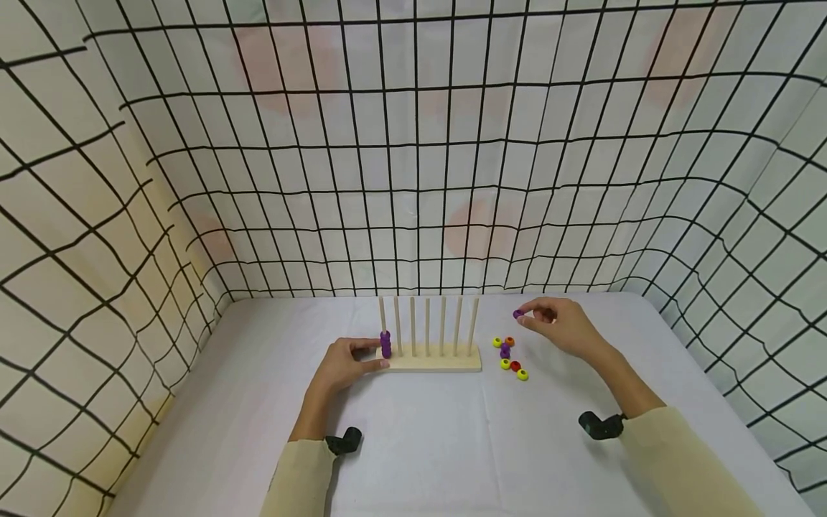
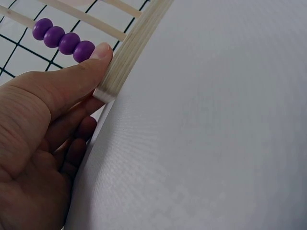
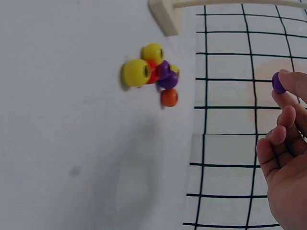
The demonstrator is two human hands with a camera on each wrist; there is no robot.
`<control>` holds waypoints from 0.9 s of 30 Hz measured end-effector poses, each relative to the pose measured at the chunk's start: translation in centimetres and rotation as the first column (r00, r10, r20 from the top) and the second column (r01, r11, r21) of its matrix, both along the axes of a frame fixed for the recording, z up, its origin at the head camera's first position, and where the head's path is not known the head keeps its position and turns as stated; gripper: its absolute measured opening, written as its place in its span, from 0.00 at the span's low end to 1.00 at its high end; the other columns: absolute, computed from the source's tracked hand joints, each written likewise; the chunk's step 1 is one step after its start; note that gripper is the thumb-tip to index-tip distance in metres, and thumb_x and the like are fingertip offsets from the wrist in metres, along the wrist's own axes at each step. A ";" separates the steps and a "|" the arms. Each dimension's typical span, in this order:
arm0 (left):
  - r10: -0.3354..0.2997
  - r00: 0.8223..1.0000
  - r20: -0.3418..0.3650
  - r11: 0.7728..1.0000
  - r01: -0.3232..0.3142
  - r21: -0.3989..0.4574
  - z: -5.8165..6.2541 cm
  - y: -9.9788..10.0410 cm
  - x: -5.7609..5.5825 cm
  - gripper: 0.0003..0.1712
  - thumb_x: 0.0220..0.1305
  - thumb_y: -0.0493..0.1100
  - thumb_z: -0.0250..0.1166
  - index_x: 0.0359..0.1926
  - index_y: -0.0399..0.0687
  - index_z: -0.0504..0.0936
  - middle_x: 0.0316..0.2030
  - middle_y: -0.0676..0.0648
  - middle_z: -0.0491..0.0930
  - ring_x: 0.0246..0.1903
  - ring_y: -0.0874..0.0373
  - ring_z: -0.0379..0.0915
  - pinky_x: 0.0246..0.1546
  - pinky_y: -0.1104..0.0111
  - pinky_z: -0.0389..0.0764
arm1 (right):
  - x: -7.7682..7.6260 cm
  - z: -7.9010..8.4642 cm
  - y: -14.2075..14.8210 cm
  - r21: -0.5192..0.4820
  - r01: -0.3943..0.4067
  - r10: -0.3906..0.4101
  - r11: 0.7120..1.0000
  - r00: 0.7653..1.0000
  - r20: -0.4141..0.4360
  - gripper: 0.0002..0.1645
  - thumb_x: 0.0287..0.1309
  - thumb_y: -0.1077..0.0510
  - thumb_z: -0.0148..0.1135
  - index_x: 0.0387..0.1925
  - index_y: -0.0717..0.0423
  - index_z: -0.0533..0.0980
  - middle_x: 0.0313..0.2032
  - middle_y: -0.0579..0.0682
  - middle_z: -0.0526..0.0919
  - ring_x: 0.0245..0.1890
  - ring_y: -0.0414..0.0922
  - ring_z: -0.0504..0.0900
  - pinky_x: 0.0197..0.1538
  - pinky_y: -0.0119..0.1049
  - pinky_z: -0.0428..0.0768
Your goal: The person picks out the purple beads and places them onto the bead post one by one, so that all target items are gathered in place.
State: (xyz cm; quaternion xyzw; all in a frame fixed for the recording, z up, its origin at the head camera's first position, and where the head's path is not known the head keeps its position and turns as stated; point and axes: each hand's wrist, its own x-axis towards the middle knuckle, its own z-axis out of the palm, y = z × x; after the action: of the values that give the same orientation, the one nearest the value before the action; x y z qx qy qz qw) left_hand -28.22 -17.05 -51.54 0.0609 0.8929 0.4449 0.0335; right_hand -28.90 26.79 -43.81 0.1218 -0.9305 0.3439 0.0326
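Seven pegs (image 1: 427, 327) stand on the wooden rack (image 1: 433, 365) in the head view; off its right end I see the right hand (image 1: 562, 323) pinching a purple bead (image 1: 518, 314), loose beads (image 1: 505, 351) lying between. From the left wrist, the left hand (image 2: 36, 112) grips the rack's left end, thumb beside four threaded purple beads (image 2: 68, 43). From the right wrist, the bead looks light, hard and slippery: best pinched by its sides, hole clear.

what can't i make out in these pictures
Left wrist view: the beaded peg, its free end cut off by the left edge.
Left wrist view: left hand, index fingertip hidden behind the wooden rack.
Right wrist view: red bead, partly hidden by yellow beads.
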 end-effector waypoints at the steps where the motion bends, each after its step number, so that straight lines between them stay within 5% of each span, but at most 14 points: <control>1: -0.001 1.000 -0.002 1.000 0.001 -0.001 0.0 0.0 0.0 0.30 0.52 0.56 0.81 0.57 0.55 0.88 0.59 0.45 0.85 0.65 0.45 0.77 0.69 0.47 0.72 | 0.0 0.3 -0.1 -0.005 -0.003 0.003 1.000 1.000 -0.006 0.18 0.66 0.45 0.69 0.50 0.50 0.85 0.30 0.48 0.72 0.35 0.47 0.71 0.31 0.32 0.69; 27: 0.007 1.000 0.008 1.000 -0.007 -0.014 0.0 0.1 -0.1 0.29 0.52 0.56 0.81 0.56 0.58 0.88 0.59 0.45 0.85 0.66 0.43 0.75 0.70 0.46 0.71 | -0.4 5.9 -5.2 -0.062 -0.120 0.115 0.991 0.990 -0.076 0.20 0.67 0.43 0.67 0.51 0.50 0.85 0.32 0.49 0.73 0.38 0.48 0.73 0.34 0.33 0.71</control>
State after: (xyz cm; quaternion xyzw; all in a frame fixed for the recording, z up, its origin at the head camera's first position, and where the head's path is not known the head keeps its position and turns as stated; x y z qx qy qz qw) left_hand -28.27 -16.96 -51.55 0.0557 0.8960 0.4392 0.0362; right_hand -29.30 21.54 -37.94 0.1878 -0.9079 0.3713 0.0499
